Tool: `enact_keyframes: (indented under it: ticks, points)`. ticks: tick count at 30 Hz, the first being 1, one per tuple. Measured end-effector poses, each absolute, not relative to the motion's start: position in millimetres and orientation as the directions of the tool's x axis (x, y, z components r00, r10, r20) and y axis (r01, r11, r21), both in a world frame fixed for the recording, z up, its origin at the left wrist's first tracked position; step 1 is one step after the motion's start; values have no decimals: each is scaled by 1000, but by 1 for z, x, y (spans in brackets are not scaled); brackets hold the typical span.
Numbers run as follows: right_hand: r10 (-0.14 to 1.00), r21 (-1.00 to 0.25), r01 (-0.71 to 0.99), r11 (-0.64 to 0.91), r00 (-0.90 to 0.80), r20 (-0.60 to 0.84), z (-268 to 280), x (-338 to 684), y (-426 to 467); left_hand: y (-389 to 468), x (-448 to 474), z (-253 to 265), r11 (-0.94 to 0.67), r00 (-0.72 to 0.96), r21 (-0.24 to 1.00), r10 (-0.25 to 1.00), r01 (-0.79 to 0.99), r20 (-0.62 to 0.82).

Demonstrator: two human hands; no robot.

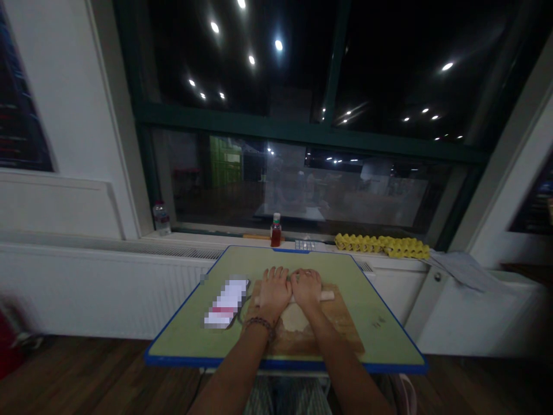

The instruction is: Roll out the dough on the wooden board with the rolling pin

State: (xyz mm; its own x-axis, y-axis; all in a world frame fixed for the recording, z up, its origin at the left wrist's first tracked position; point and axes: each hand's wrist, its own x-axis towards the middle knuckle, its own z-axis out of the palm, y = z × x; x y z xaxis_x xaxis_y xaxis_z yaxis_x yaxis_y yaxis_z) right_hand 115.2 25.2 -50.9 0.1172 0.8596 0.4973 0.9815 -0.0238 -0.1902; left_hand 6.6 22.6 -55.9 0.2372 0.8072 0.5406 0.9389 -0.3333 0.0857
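My left hand (276,290) lies over a pale wooden rolling pin (327,295), its fingers pointing away from me and a beaded bracelet on the wrist. Close beside it, my right hand (306,286) is closed over the same pin with its fingers bent more. Only the ends of the pin show past my hands. Just on the near side of the pin, a flat piece of pale dough (294,318) lies between my forearms. Under it is a wooden board (343,328), with whitish smears that look like flour.
The board rests on a pale green, blue-edged table (181,340). A phone with a blurred screen (227,304) lies to the left. Along the windowsill stand a red-brown bottle (275,231), a clear bottle (161,219) and yellow egg trays (382,246). A white radiator (99,294) runs behind the table.
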Motion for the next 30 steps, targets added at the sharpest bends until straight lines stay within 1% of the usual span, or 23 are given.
enact_keyframes:
  ticks: [7, 10, 16, 22, 28, 30]
  points:
    - [859, -157, 988, -6, 85, 505, -48, 114, 20, 21, 7, -53, -327, 229, 103, 821, 939, 523]
    - [858, -170, 985, -5, 92, 505, -46, 113, 17, 22, 7, -53, -326, 223, 113, 823, 939, 522]
    - [863, -156, 988, 2, 77, 499, -45, 113, 14, 23, 7, -53, -327, 233, 93, 817, 940, 527]
    - [871, -150, 989, 3, 71, 487, -48, 113, 14, 26, 6, -53, -327, 232, 97, 822, 940, 519]
    - [902, -66, 997, 37, -5, 431, -48, 114, 18, 30, 6, -53, -306, 209, 108, 830, 946, 518]
    - [914, -64, 998, 25, 3, 405, -45, 114, 19, 33, 6, -51, -304, 205, 114, 831, 946, 517]
